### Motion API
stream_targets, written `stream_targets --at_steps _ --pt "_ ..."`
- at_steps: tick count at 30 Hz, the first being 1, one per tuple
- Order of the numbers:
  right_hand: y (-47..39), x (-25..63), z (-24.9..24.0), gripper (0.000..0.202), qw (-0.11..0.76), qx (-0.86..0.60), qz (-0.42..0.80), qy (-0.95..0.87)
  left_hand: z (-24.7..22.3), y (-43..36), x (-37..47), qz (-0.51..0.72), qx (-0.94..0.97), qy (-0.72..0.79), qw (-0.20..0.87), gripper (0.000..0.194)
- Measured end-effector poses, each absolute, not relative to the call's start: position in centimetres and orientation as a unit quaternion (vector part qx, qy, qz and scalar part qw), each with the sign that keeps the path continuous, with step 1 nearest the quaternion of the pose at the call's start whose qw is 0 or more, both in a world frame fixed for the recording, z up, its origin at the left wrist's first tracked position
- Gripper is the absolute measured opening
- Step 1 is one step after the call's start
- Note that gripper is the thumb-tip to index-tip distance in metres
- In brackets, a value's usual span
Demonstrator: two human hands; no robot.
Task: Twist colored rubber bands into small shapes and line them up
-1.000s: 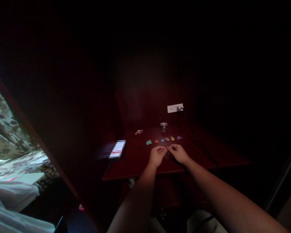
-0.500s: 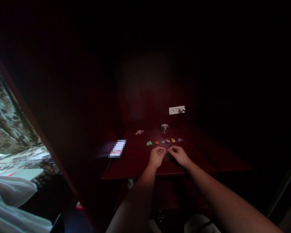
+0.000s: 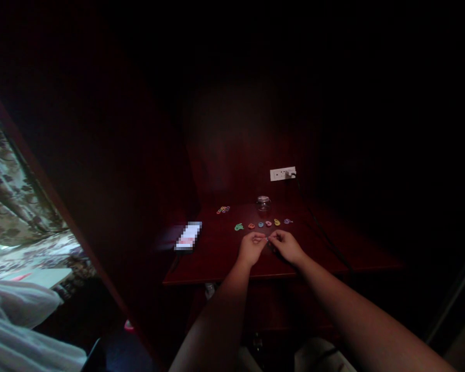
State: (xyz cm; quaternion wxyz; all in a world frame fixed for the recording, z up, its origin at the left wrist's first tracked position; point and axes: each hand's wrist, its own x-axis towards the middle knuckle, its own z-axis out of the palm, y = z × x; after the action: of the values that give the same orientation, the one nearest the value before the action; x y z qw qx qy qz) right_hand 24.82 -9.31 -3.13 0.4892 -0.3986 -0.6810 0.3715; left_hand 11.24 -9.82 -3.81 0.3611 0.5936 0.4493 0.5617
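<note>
My left hand [image 3: 251, 248] and my right hand [image 3: 287, 247] meet fingertip to fingertip just above the dark red desk. Both are closed in a pinch; what sits between them is too small to make out. Just beyond lies a row of little coloured loops that look like elastic bands: a green bunch [image 3: 238, 227], an orange one [image 3: 251, 226], a blue one [image 3: 261, 225], a pink one [image 3: 268, 223], a yellow one [image 3: 277, 222] and a purple one [image 3: 288, 221]. Behind the row stands a small clear jar [image 3: 263, 204] with a lid.
Mixed coloured loops [image 3: 223, 210] lie at the back left. A phone [image 3: 188, 236] with a lit screen rests near the left edge of the desk [image 3: 217, 268]. A white socket strip [image 3: 282, 173] on the back wall holds a plug, and a dark cable [image 3: 325, 235] runs down the right side.
Both hands stay nearly in place, fingertips still together with slight finger movement. The view has shifted very slightly; the loops and the jar have not moved on the desk.
</note>
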Motion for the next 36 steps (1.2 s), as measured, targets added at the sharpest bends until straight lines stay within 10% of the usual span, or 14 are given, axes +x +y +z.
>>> stream_targets --at_steps 36 --pt "-8.7 24.6 -3.6 0.015 0.486 -0.391 0.392 -0.676 -2.7 -10.5 11.1 0.544 0.623 0.476 0.299 0.010"
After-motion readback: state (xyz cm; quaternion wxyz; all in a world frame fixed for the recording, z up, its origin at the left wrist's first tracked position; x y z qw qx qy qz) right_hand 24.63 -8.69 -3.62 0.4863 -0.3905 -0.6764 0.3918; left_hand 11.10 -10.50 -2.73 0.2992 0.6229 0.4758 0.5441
